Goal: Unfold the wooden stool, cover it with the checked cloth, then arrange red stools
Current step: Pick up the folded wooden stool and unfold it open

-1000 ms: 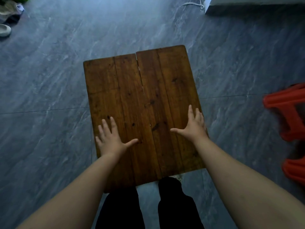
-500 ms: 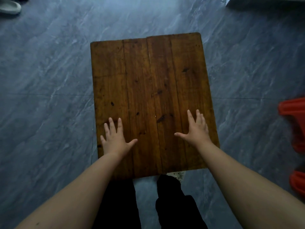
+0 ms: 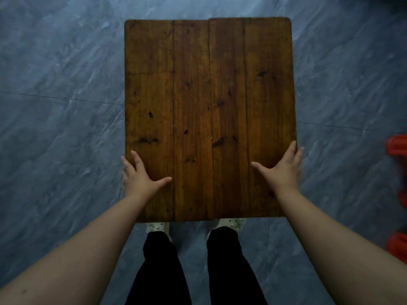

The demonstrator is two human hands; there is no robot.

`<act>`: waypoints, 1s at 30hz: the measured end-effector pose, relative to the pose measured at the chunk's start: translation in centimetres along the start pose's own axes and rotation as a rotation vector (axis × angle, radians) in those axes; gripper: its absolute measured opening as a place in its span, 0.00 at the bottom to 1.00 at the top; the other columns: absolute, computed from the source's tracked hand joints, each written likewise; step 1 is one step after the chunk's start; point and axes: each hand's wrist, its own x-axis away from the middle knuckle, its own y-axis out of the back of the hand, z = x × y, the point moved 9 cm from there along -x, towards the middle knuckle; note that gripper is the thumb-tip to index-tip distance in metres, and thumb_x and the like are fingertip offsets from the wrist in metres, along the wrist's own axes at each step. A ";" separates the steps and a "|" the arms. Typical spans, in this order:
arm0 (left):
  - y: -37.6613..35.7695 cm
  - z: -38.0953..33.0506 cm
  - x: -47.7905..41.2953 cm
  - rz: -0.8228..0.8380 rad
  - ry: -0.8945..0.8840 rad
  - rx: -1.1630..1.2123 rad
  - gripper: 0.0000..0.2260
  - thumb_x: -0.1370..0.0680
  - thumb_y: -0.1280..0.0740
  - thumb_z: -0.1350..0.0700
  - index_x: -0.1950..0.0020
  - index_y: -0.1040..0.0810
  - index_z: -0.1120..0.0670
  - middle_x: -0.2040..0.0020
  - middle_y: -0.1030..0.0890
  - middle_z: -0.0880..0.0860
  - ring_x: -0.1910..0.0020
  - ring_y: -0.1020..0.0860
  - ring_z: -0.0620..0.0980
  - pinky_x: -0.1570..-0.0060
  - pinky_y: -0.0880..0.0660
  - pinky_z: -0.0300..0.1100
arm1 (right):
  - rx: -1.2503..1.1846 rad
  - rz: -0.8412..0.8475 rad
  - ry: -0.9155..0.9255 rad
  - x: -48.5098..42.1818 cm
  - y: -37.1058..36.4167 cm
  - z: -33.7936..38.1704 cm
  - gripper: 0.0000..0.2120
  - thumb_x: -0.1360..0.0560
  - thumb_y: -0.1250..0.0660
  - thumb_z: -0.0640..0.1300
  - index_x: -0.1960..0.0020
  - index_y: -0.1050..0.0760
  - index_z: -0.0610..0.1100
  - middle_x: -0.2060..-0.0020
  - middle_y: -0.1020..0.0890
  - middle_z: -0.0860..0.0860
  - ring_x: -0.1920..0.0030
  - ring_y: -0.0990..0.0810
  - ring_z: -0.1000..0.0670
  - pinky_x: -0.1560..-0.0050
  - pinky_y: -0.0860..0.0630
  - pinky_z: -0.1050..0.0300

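I see the wooden stool [image 3: 209,95] from straight above: its dark plank top fills the centre of the view, standing on the grey marbled tile floor [image 3: 55,128]. The left hand [image 3: 138,179] rests flat on the near left corner of the top, fingers spread wide and thumb angled inward. Its outer fingers reach past the left edge, and I cannot tell whether they curl under. The right hand [image 3: 282,170] rests flat at the near right edge, fingers straight and close together, thumb spread wide toward the centre. Neither hand holds anything. Red stools [image 3: 398,148] show blurred at the right border, well apart from the wooden stool. Black trousers [image 3: 158,271] and pale shoes [image 3: 158,226] stand at the near edge.
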 end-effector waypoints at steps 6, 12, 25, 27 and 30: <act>-0.2 0.4 0.0 0.003 -0.010 -0.074 0.56 0.34 0.30 0.35 0.27 0.70 0.49 0.24 0.66 0.58 0.26 0.56 0.63 0.29 0.47 0.61 | -0.015 -0.041 -0.173 0.2 0.1 -2.5 0.60 0.38 0.27 0.66 0.23 0.58 0.43 0.25 0.44 0.41 0.26 0.44 0.39 0.30 0.41 0.39; 0.5 1.6 0.7 0.011 -0.086 -0.114 0.56 0.34 0.28 0.38 0.26 0.69 0.50 0.24 0.64 0.59 0.26 0.55 0.64 0.30 0.47 0.59 | -0.031 -0.016 -0.246 3.0 -1.0 -4.2 0.59 0.39 0.24 0.62 0.23 0.55 0.41 0.27 0.40 0.40 0.28 0.41 0.38 0.32 0.38 0.40; 1.2 1.7 0.8 0.132 -0.135 -0.190 0.50 0.28 0.30 0.44 0.26 0.68 0.50 0.24 0.62 0.60 0.26 0.52 0.62 0.30 0.45 0.55 | 0.033 0.055 -0.255 5.6 -1.3 -4.4 0.57 0.35 0.27 0.61 0.23 0.61 0.41 0.24 0.48 0.42 0.25 0.47 0.39 0.30 0.42 0.39; 2.0 1.5 1.7 0.182 -0.119 -0.179 0.47 0.27 0.32 0.43 0.25 0.65 0.51 0.24 0.61 0.59 0.26 0.50 0.62 0.30 0.43 0.56 | 0.137 0.052 -0.088 6.2 -0.3 -1.3 0.53 0.31 0.30 0.60 0.23 0.61 0.42 0.23 0.51 0.43 0.24 0.50 0.42 0.27 0.46 0.44; 5.8 -0.9 4.1 0.127 -0.177 -0.141 0.42 0.25 0.37 0.39 0.24 0.61 0.52 0.23 0.59 0.58 0.25 0.50 0.61 0.30 0.44 0.58 | 0.259 0.021 0.222 9.1 2.9 5.9 0.44 0.25 0.37 0.59 0.23 0.59 0.42 0.23 0.52 0.44 0.23 0.53 0.45 0.25 0.50 0.50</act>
